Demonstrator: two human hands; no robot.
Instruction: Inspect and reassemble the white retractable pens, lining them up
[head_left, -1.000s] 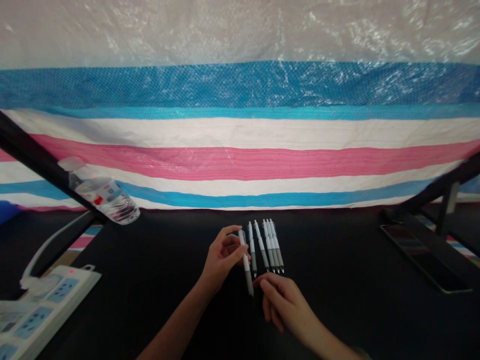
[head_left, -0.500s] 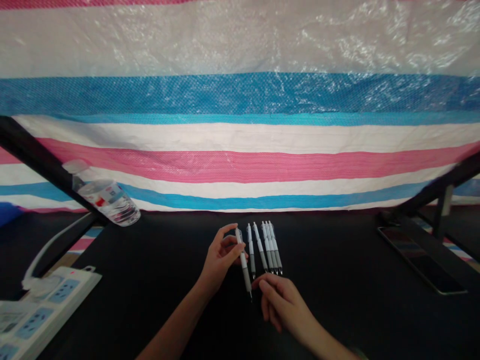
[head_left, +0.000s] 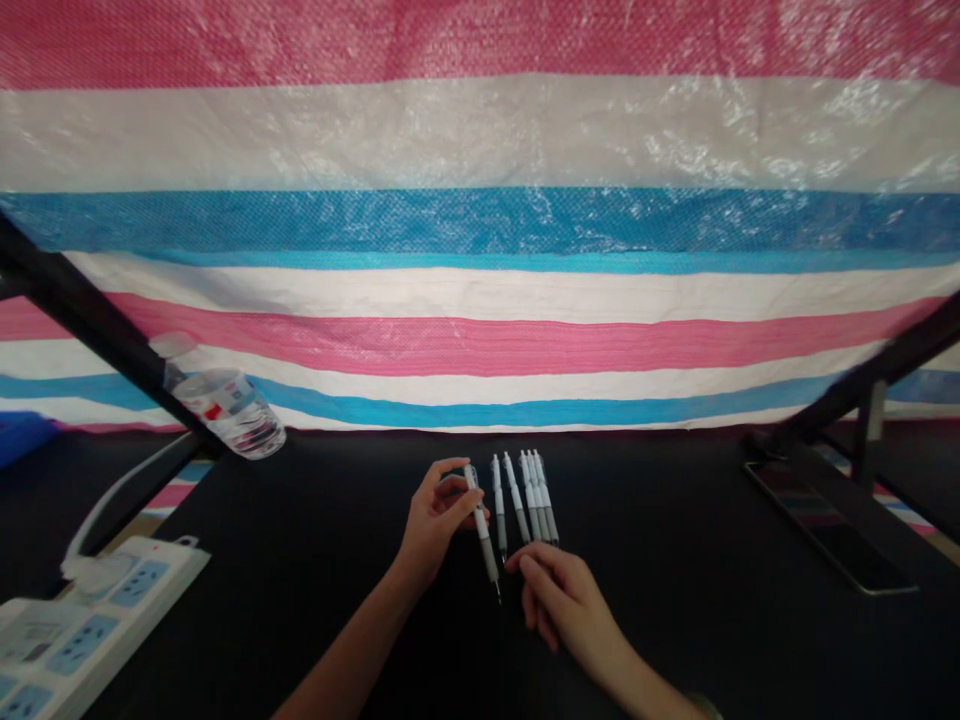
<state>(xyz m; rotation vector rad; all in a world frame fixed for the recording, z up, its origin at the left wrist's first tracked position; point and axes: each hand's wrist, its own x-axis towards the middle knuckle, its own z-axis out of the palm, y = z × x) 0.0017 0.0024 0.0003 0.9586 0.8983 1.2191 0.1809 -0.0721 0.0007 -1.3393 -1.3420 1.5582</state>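
Observation:
My left hand (head_left: pixel 433 520) is closed on a white pen (head_left: pixel 482 530) with a grey grip. The pen is tilted, its clip end up between the fingers and its metal tip pointing down toward me. My right hand (head_left: pixel 562 595) is loosely curled with nothing in it, thumb and index finger close to the pen's tip end but apart from it. Between and beyond the hands, several matching pens lie side by side on the black table (head_left: pixel 300 570). One pen (head_left: pixel 499 505) is nearest the held one, another pen (head_left: pixel 516 498) is beside it, and the others lie close together at the right.
A power strip (head_left: pixel 142 610) with a plugged-in white cable lies at left. Behind it, a clear water bottle (head_left: pixel 240 415) leans near a black bar. At right a phone (head_left: pixel 825 525) lies by another black bar. A striped plastic sheet (head_left: pixel 480 345) hangs behind the table.
The camera view has tilted up slightly, so the background sits lower. My left hand still grips the pen, and my right hand has hardly moved.

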